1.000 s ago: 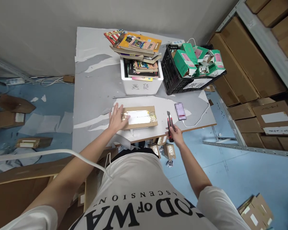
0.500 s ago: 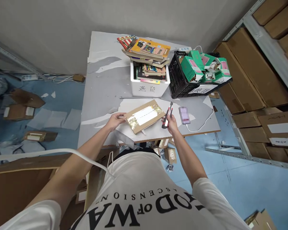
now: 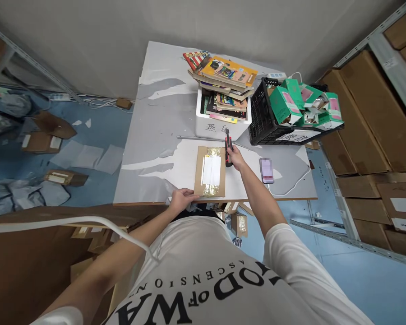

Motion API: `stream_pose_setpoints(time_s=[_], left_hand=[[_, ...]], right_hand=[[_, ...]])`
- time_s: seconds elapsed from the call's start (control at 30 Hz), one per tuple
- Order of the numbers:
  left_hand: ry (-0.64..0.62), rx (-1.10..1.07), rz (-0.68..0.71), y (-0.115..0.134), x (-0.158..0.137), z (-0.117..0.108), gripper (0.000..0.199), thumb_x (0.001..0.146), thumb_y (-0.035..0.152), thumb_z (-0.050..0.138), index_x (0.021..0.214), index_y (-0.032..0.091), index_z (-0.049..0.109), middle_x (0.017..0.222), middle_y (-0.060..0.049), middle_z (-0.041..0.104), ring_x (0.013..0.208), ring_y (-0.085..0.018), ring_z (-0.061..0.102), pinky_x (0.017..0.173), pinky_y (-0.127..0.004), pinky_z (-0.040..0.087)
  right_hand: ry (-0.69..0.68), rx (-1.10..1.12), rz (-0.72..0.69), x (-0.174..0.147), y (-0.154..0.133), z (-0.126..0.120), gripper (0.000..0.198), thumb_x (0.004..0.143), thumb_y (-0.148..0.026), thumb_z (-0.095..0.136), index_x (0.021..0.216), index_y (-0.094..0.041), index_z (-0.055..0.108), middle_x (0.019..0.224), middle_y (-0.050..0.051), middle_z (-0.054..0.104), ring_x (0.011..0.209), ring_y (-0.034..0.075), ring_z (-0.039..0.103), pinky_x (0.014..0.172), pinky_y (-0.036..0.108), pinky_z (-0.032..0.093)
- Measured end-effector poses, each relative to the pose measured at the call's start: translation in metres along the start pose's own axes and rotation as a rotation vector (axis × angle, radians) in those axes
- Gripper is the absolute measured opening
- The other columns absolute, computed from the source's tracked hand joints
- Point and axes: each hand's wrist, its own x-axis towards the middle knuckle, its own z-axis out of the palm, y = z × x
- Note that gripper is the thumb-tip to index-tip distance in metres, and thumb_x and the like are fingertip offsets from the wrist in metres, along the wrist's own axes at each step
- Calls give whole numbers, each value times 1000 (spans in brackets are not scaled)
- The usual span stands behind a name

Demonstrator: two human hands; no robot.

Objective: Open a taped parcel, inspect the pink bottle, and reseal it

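Observation:
A flat cardboard parcel (image 3: 199, 169) with a white label and shiny tape across both ends lies near the table's front edge, its long side pointing away from me. My left hand (image 3: 182, 199) pinches its near left corner. Beside the parcel's far right corner, my right hand (image 3: 237, 158) grips a red and black box cutter (image 3: 228, 146), which points away from me. I cannot make out whether its blade is out.
Behind the parcel stands a white bin (image 3: 206, 127) piled with books (image 3: 228, 70). To its right is a black crate (image 3: 265, 117) of green boxes (image 3: 286, 106). A phone (image 3: 266, 170) on a white cable lies at right. Cartons (image 3: 368, 108) fill the right side.
The parcel has turned from slanted to nearly straight and come down at the table's edge. My left hand has shifted to its near corner; the box cutter has moved towards its far end.

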Motion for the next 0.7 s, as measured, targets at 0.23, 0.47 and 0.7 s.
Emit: stream_pose_setpoints(time_s=[0.23, 0.47, 0.7], left_hand=[[-58, 215, 43, 9, 1, -11, 44, 41, 43, 88, 74, 20, 70, 70, -6, 73, 75, -29, 71, 73, -37, 57], [-23, 481, 203, 60, 52, -34, 61, 68, 59, 69, 112, 16, 67, 118, -14, 67, 102, -30, 67, 90, -40, 52], [-178, 269, 292, 107, 162, -16, 64, 82, 46, 59, 139, 19, 48, 146, -13, 45, 127, -26, 50, 104, -41, 41]], right_hand=[[31, 96, -72, -14, 2, -2, 31, 78, -45, 61, 96, -23, 48, 98, 1, 64, 75, 10, 60, 64, 23, 51], [208, 113, -46, -113, 21, -28, 33, 81, -49, 59, 95, -22, 48, 84, -1, 62, 60, 9, 58, 57, 25, 52], [159, 578, 255, -219, 69, 0, 33, 77, -40, 69, 104, -27, 56, 106, 3, 66, 80, 16, 65, 66, 35, 59]])
